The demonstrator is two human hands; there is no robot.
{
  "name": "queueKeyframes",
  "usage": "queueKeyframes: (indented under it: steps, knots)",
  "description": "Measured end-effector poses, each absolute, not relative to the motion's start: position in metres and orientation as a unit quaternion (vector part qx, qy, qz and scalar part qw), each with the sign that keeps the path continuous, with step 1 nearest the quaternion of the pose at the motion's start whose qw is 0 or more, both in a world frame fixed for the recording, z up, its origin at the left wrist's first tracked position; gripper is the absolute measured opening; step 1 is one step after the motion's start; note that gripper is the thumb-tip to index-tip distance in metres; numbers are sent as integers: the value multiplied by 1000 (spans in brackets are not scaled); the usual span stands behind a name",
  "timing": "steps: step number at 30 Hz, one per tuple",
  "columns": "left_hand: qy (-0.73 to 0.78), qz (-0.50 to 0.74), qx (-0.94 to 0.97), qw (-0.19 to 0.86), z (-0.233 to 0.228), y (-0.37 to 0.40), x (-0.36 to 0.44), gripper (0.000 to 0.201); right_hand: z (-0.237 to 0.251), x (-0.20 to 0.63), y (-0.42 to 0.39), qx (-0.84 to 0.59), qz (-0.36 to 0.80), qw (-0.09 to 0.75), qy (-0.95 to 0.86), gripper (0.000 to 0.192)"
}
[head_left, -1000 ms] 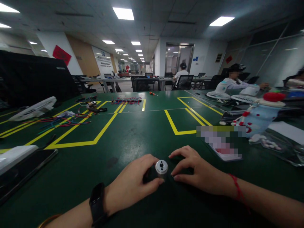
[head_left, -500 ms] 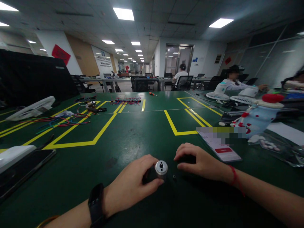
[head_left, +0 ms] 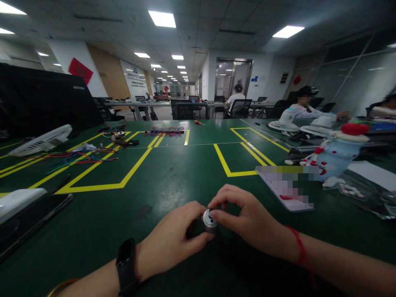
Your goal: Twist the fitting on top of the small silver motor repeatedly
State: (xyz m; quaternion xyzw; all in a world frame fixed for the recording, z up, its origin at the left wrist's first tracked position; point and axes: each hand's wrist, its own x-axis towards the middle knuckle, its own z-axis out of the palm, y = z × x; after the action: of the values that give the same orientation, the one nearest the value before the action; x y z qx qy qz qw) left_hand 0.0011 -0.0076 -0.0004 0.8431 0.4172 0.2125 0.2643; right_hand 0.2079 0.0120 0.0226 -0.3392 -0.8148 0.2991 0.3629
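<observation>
A small silver cylindrical motor [head_left: 210, 222] stands upright on the dark green table, its round end face with small holes turned up. My left hand [head_left: 176, 235] wraps thumb and fingers around its side from the left. From the right, my right hand [head_left: 238, 210] reaches over the top, with thumb and index finger pinched at the dark shaft in the middle of the end face. The fingertips cover most of the shaft, and whether a small part sits between them cannot be made out.
A phone [head_left: 283, 194] lies right of my right hand, near a blue snowman-like figure [head_left: 340, 154] and a plastic bag [head_left: 355, 192]. Wires [head_left: 89, 154] and a white fan [head_left: 41, 140] are at left. An orange screwdriver [head_left: 199, 122] lies far back. A co-worker [head_left: 306, 105] sits at right.
My right hand has moved left onto the top of the motor and closed its fingertips at the shaft. The tiny dark part beside the motor is no longer visible. My left hand stays put.
</observation>
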Motion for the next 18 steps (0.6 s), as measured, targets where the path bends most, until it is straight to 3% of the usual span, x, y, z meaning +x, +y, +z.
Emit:
queueKeyframes:
  steps: [5,11,18]
  knots:
    - [414,207,848,257,-2,-7,1,13,20,209,12,-318,303,348,-828,10]
    - [417,203,850,252,-2,-8,1,13,23,217,10,-272,204,317,-885,16]
    - [410,210,848,261,2,-9,1,13,14,237,30,-409,353,406,-737,22]
